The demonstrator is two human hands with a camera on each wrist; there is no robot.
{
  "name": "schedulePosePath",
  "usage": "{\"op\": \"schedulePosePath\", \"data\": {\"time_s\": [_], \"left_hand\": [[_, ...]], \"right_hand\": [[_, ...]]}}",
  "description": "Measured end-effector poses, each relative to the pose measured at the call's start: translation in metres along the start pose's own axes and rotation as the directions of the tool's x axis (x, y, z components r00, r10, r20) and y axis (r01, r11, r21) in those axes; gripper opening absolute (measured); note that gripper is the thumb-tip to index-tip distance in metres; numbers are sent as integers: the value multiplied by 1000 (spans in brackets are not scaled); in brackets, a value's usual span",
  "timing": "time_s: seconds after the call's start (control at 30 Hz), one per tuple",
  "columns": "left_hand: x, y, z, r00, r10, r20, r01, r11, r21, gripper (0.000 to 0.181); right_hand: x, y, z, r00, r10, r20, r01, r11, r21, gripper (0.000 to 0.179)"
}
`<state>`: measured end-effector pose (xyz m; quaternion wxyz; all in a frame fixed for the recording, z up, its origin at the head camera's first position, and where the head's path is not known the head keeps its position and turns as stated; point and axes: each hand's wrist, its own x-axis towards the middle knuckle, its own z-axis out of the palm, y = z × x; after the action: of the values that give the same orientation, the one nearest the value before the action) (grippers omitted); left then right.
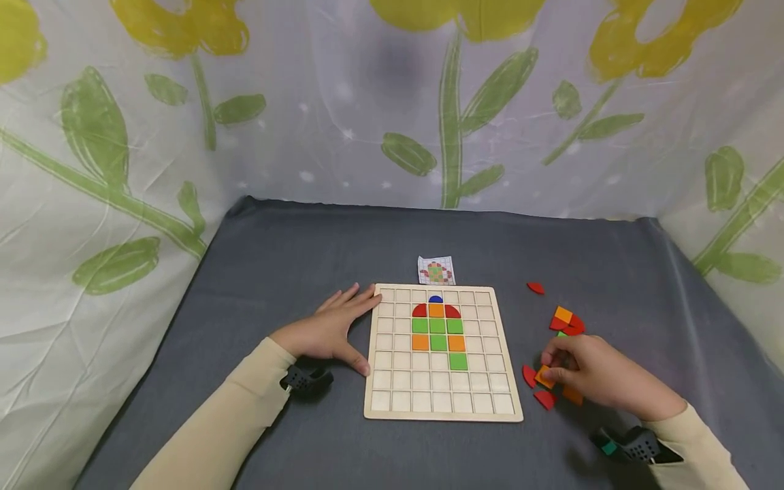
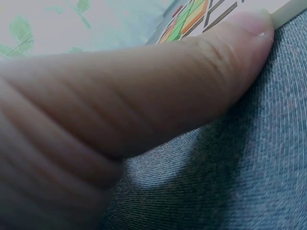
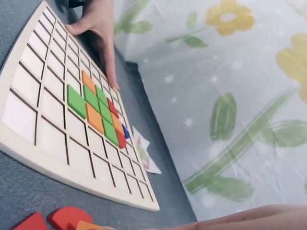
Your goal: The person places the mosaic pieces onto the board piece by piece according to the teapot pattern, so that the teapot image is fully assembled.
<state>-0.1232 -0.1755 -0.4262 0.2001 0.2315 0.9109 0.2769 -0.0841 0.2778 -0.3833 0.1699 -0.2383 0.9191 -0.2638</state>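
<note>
A wooden grid board [image 1: 401, 401] lies on the dark cloth with green, orange, red and blue tiles set in its upper middle cells. My left hand [image 1: 333, 330] has its fingers spread and touches the board's left edge; its thumb [image 2: 192, 81] reaches the rim in the left wrist view. To the right of the board, my right hand [image 1: 597, 374] pinches an orange square tile [image 1: 544, 376] between thumb and fingers. Close around it lie a red quarter-round tile [image 1: 529, 376], another red tile [image 1: 544, 399] and an orange tile [image 1: 572, 395], partly covered by the hand.
A small printed picture card [image 1: 436, 271] lies just behind the board. Farther up on the right are a lone red tile [image 1: 535, 288] and a group with an orange square [image 1: 563, 314] and red pieces [image 1: 574, 325]. A flower-printed curtain [image 1: 343, 122] surrounds the table.
</note>
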Motion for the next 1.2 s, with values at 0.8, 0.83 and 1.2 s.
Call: {"op": "schedulePosePath", "data": {"time_s": [0.8, 0.83, 1.2], "left_hand": [[5, -3, -3, 1000, -9, 23, 8, 999, 39, 136], [5, -4, -3, 1000, -10, 24, 9, 999, 39, 137], [3, -1, -3, 1000, -2, 22, 1, 999, 37, 136]], "right_hand": [[76, -62, 12, 988, -147, 36, 149, 987, -56, 12], [80, -64, 13, 985, -166, 39, 168, 984, -56, 12], [104, -85, 33, 962, -256, 92, 259, 966, -22, 13]]}}
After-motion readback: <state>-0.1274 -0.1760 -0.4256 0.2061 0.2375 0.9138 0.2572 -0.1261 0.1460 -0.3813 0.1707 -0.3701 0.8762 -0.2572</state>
